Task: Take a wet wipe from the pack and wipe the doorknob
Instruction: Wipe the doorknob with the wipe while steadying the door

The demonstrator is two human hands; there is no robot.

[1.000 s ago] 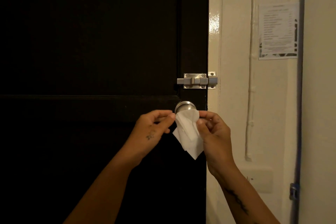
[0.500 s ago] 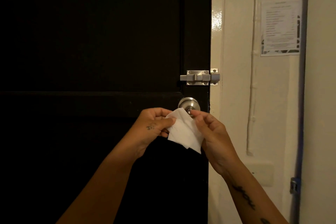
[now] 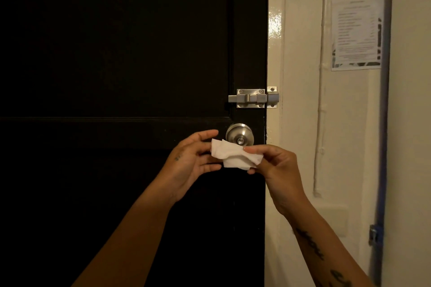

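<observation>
hands: right hand [image 3: 272, 165] pinches wet wipe [image 3: 235, 155], hiding doorknob [image 3: 239, 135] bottom edge.

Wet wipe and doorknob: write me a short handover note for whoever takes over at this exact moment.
Right hand: pinching the wet wipe at its right end.
Left hand: fingers spread at the wipe's left edge; grip unclear.
Wipe: out of the pack, crumpled, held just below the doorknob. Pack not in view.
Doorknob: bare and uncovered on the dark door, under the bolt.
Done: wipe taken. Left: press it on the knob and wipe.
</observation>
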